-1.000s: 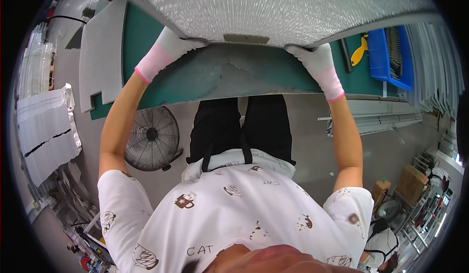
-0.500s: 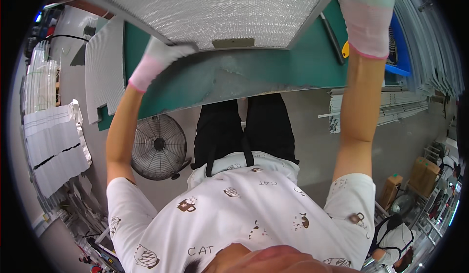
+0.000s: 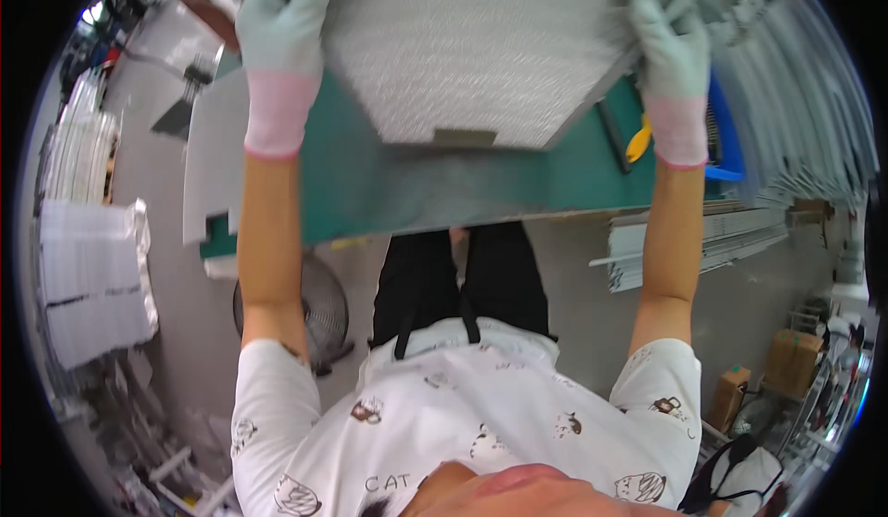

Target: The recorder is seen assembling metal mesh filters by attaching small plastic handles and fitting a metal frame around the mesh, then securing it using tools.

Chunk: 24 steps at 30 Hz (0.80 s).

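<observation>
Head view: two gloved hands hold a framed silver mesh panel (image 3: 481,64) over the far part of a green surface (image 3: 416,193). The left hand (image 3: 285,31) is clamped on the panel's left edge, the right hand (image 3: 670,59) on its right edge; both look slightly blurred. Near the right wrist lie a dark bar-shaped tool (image 3: 613,136), a yellow tool (image 3: 637,141) and a blue bin (image 3: 727,133). A floor fan (image 3: 326,309) stands below, partly behind the left forearm.

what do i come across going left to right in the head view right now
white sheet stack, notched grey sheet, left hand, silvery framed panel, right hand, blue bin, long pale strips
</observation>
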Each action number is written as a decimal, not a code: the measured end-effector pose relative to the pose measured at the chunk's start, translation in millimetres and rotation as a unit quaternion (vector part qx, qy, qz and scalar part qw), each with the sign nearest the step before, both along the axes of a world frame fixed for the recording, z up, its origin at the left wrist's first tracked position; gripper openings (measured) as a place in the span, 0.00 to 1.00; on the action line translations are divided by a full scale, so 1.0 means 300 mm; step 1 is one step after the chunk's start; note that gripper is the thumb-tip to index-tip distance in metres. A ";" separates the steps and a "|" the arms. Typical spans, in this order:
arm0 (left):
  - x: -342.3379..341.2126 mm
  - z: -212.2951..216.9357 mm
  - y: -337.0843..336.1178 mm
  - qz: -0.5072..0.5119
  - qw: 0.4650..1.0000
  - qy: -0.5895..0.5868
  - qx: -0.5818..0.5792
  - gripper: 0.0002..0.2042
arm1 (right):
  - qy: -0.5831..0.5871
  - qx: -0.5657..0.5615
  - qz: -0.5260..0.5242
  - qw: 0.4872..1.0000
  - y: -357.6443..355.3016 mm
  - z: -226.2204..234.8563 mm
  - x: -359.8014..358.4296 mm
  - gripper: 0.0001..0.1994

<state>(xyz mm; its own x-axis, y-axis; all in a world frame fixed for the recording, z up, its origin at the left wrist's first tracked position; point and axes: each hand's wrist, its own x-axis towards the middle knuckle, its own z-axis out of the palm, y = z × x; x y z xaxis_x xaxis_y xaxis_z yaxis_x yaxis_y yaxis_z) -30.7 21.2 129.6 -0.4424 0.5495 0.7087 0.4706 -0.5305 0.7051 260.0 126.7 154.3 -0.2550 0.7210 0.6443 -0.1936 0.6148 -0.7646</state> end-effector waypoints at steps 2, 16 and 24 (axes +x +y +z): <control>0.038 -0.003 0.004 -0.056 0.997 -0.060 0.002 0.06 | 0.074 -0.015 0.041 0.996 -0.002 0.086 0.009 0.16; 0.037 0.090 -0.018 -0.086 0.994 -0.046 -0.044 0.14 | -0.545 0.336 0.059 0.766 0.049 0.447 0.022 0.24; 0.166 0.194 0.000 -0.059 0.975 -0.128 0.171 0.20 | -0.579 0.293 0.074 0.757 0.025 0.471 0.021 0.23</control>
<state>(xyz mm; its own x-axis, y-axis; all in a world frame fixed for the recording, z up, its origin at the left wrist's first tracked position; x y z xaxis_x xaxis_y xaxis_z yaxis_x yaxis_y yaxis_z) 19.1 21.4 187.6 -0.5776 0.3584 0.7335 0.2236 -0.7947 0.5644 266.3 134.2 295.5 -0.9435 0.3067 0.1257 0.2987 0.9511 -0.0784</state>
